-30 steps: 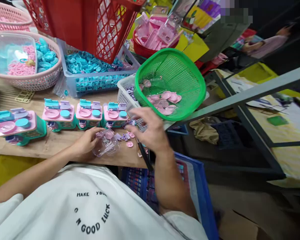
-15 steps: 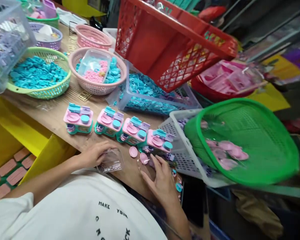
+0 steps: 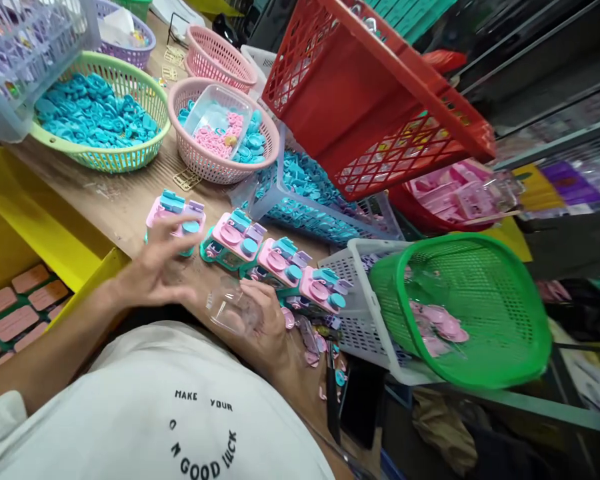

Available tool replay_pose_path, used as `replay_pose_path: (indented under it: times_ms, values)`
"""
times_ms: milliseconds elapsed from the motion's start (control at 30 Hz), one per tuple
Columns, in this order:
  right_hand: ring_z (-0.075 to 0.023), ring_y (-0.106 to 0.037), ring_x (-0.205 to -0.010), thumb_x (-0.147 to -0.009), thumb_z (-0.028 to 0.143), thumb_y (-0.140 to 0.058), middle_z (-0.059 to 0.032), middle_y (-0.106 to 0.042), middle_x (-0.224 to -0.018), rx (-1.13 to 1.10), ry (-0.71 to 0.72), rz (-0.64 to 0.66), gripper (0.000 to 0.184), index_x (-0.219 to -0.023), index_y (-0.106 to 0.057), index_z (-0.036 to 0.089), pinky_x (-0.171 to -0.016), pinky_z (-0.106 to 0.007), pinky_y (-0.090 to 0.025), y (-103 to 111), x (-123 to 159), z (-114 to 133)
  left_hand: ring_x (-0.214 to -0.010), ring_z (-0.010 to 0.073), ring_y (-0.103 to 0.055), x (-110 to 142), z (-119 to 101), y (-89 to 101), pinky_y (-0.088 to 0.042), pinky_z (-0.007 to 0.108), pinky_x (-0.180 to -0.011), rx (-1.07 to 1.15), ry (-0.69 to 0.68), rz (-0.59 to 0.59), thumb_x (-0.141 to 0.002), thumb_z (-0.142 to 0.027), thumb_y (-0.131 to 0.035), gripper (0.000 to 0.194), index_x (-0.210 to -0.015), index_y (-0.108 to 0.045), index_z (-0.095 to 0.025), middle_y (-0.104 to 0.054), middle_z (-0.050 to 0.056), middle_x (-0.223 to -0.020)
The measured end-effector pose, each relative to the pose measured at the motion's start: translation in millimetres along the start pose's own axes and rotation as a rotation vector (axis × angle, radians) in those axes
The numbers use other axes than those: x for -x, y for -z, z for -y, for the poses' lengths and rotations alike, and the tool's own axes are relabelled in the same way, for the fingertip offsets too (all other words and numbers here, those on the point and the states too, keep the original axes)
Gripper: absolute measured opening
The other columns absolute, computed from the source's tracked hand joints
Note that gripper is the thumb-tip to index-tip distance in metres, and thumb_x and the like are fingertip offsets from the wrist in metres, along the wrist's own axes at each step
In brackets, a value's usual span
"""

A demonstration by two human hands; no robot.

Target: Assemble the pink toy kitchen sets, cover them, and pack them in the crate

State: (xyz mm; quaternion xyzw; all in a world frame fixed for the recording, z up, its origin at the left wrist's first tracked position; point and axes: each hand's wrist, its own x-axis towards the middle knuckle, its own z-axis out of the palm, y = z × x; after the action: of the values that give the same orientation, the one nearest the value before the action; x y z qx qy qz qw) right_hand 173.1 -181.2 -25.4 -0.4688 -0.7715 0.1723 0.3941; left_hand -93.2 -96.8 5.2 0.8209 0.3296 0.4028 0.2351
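Observation:
Several small pink-and-teal toy kitchen sets [image 3: 233,237] stand in a slanting row on the table before me. At the left end, my left hand [image 3: 153,270] is at the leftmost toy kitchen [image 3: 169,203], its thumb and fingers spread apart and the fingertips overlapping the toy's front. My right hand [image 3: 267,320] grips a clear plastic box [image 3: 230,310] just in front of the row. A pink toy pan [image 3: 288,318] lies beside that hand, partly hidden by it. Small pink pieces [image 3: 313,359] lie by the right wrist.
Behind the row are a green basket [image 3: 100,160] of teal parts, a pink basket [image 3: 205,163] with a clear tub, and a clear bin [image 3: 320,223]. A tilted red crate [image 3: 330,100] overhangs. At right, a green basket [image 3: 500,320] rests on a white crate [image 3: 365,313]. A phone [image 3: 363,403] lies near me.
My left hand has let go of the clear plastic box and moved up to the leftmost toy kitchen. My right hand has moved left and taken the box. The view has shifted.

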Motion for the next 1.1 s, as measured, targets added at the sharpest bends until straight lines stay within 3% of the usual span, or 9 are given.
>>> replay_pose_path:
  times_ms: [100, 167, 267, 400, 567, 667, 800, 933, 1100]
  values:
    - [-0.0316, -0.061, -0.127, -0.092, 0.026, -0.066, -0.0131, -0.063, -0.129, 0.226, 0.088, 0.079, 0.043, -0.134, -0.058, 0.029, -0.109, -0.059, -0.053, -2, 5, -24, -0.153, 0.0379, -0.026, -13, 34, 28.8, -0.019, 0.057, -0.130, -0.130, 0.194, -0.141, -0.069, -0.073, -0.081, 0.105, -0.152, -0.046, -0.020, -0.037, 0.012, -0.162]
    - [-0.0344, -0.054, -0.136, -0.086, 0.032, -0.072, -0.0147, -0.057, -0.138, 0.294, 0.044, 0.196, 0.053, -0.136, -0.056, 0.029, -0.115, -0.063, -0.046, 1, 10, -34, -0.150, 0.0374, -0.032, -20, 55, 34.8, -0.018, 0.057, -0.130, -0.117, 0.248, -0.095, -0.066, -0.077, -0.081, 0.117, -0.155, -0.039, -0.014, -0.040, 0.012, -0.160]
    - [-0.0346, -0.047, -0.144, -0.080, 0.037, -0.080, -0.0162, -0.049, -0.149, 0.278, 0.003, 0.309, 0.066, -0.138, -0.050, 0.028, -0.117, -0.062, -0.044, 13, 19, -38, -0.142, 0.0325, -0.043, -22, 72, 31.2, -0.030, 0.054, -0.126, -0.078, 0.291, -0.009, -0.072, -0.083, -0.070, 0.119, -0.159, -0.030, -0.012, -0.047, 0.010, -0.156]
    - [-0.0335, -0.048, -0.143, -0.074, 0.040, -0.086, -0.0176, -0.048, -0.150, 0.196, 0.006, 0.368, 0.067, -0.128, -0.050, 0.026, -0.113, -0.060, -0.046, 22, 29, -38, -0.137, 0.0327, -0.050, -13, 70, 21.2, -0.041, 0.049, -0.120, -0.159, 0.373, -0.139, -0.070, -0.082, -0.074, 0.112, -0.157, -0.037, -0.021, -0.053, 0.007, -0.146]
    - [-0.0335, -0.044, -0.146, -0.076, 0.048, -0.084, -0.0194, -0.042, -0.154, 0.223, -0.110, 0.409, 0.064, -0.124, -0.047, 0.026, -0.116, -0.059, -0.044, 18, 20, -29, -0.147, 0.0372, -0.036, -1, 48, 5.2, -0.031, 0.061, -0.123, -0.301, 0.500, -0.422, -0.076, -0.072, -0.076, 0.102, -0.158, -0.032, -0.031, -0.041, 0.005, -0.154]
    - [-0.0352, -0.038, -0.149, -0.082, 0.052, -0.079, -0.0192, -0.034, -0.157, 0.257, -0.192, 0.372, 0.061, -0.128, -0.048, 0.025, -0.119, -0.059, -0.041, 17, 11, -12, -0.151, 0.0417, -0.029, 9, 32, -7.5, -0.027, 0.063, -0.125, -0.287, 0.503, -0.398, -0.077, -0.070, -0.076, 0.112, -0.163, -0.020, -0.024, -0.032, 0.009, -0.159]
    - [-0.0397, -0.042, -0.143, -0.073, 0.065, -0.083, -0.0190, -0.039, -0.147, 0.312, -0.402, 0.302, 0.085, -0.138, -0.045, 0.026, -0.115, -0.062, -0.044, 7, 8, 5, -0.149, 0.0447, -0.032, 27, 20, -22.3, -0.041, 0.062, -0.117, -0.196, 0.467, -0.332, -0.075, -0.069, -0.079, 0.121, -0.165, -0.012, -0.025, -0.025, 0.014, -0.161]
    - [-0.0392, -0.049, -0.135, -0.080, 0.055, -0.080, -0.0182, -0.045, -0.139, 0.332, -0.418, 0.261, 0.088, -0.150, -0.035, 0.026, -0.111, -0.063, -0.048, -8, 11, 6, -0.144, 0.0453, -0.038, 32, 39, -23.7, -0.049, 0.060, -0.111, -0.077, 0.395, -0.278, -0.063, -0.069, -0.087, 0.135, -0.165, -0.009, -0.027, -0.023, 0.017, -0.164]
    - [-0.0425, -0.043, -0.141, -0.086, 0.045, -0.072, -0.0216, -0.040, -0.149, 0.368, -0.282, 0.358, 0.092, -0.160, -0.021, 0.026, -0.111, -0.067, -0.046, -19, 10, -2, -0.153, 0.0424, -0.032, 21, 68, -12.3, -0.040, 0.056, -0.121, 0.108, 0.381, -0.098, -0.064, -0.069, -0.086, 0.138, -0.166, -0.006, -0.025, -0.029, 0.020, -0.166]
